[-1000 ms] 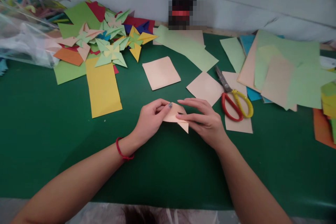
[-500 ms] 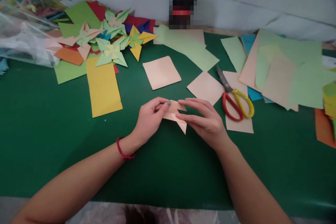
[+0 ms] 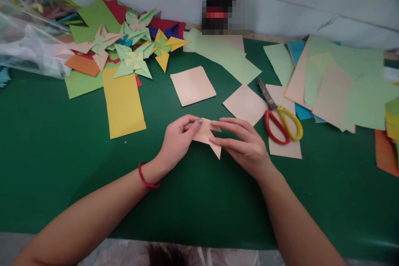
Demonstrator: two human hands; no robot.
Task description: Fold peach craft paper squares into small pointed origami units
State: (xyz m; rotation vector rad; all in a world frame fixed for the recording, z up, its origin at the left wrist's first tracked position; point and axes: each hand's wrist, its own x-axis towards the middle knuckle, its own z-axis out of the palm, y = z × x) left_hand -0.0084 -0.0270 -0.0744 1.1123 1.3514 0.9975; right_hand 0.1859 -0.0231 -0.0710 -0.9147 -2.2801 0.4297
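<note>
A small piece of pale peach folded paper [image 3: 202, 134] is held between my hands above the green table, with pointed flaps sticking out on its right side. My left hand [image 3: 178, 140] pinches its left end between thumb and fingers. On the right side, my right hand [image 3: 245, 141] has its index and middle fingers laid on the flaps; its thumb is hidden below. Just beyond the hands lie a stack of peach paper squares [image 3: 193, 86] and another peach square [image 3: 245, 104] turned cornerwise.
Scissors [image 3: 277, 112] with a red and a yellow handle lie on peach paper at the right. Green and peach sheets [image 3: 346, 87] overlap farther right. Folded paper stars [image 3: 134, 62], a yellow sheet [image 3: 124, 106] and a clear plastic bag [image 3: 31, 41] are at the left.
My right fingers have shifted very slightly over the flaps of the folded paper. My left hand keeps its pinch, and the view has moved a touch.
</note>
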